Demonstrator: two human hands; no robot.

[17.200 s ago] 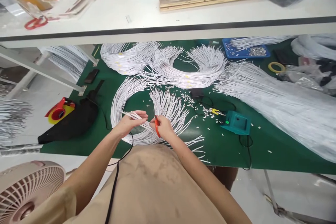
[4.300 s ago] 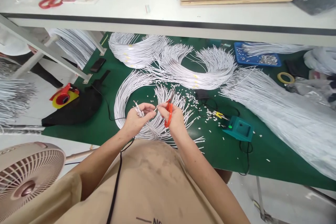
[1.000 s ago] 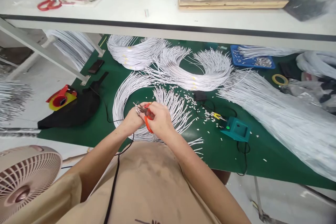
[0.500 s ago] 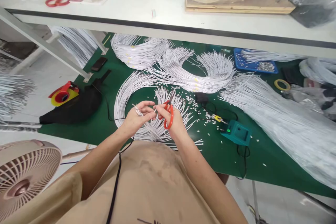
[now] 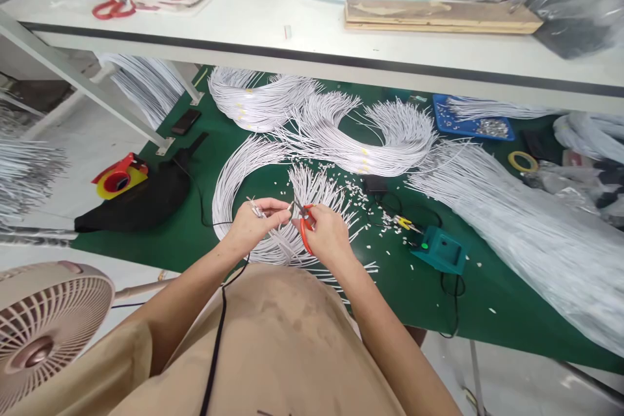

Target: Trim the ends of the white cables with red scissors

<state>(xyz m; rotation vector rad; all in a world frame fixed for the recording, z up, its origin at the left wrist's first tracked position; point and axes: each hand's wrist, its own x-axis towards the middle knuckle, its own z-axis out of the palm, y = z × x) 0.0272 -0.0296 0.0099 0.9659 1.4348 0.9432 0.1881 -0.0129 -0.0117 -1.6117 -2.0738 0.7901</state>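
Note:
My left hand (image 5: 260,221) is closed on a few white wires, their ends showing between thumb and fingers. My right hand (image 5: 327,234) grips red-handled pliers (image 5: 306,229), whose dark jaws point up and left at the wire end by my left fingertips. Beneath both hands lies a curved bundle of white wires (image 5: 234,175) on the green tabletop (image 5: 390,299). Small white cut pieces (image 5: 358,192) are scattered right of the bundle's fanned ends.
More wire bundles (image 5: 370,153) lie behind. To the right are a teal device (image 5: 441,250), yellow-handled tool (image 5: 403,222), blue tray (image 5: 472,118) and bagged wires (image 5: 536,234). A black bag (image 5: 141,198) and tape dispenser (image 5: 119,177) sit left, a fan (image 5: 49,338) nearer. A white shelf (image 5: 263,26) spans above.
The pliers have turned from pointing up and away to pointing at the wire end in my left hand. My right fingers have let go of the wire end and closed round the handles.

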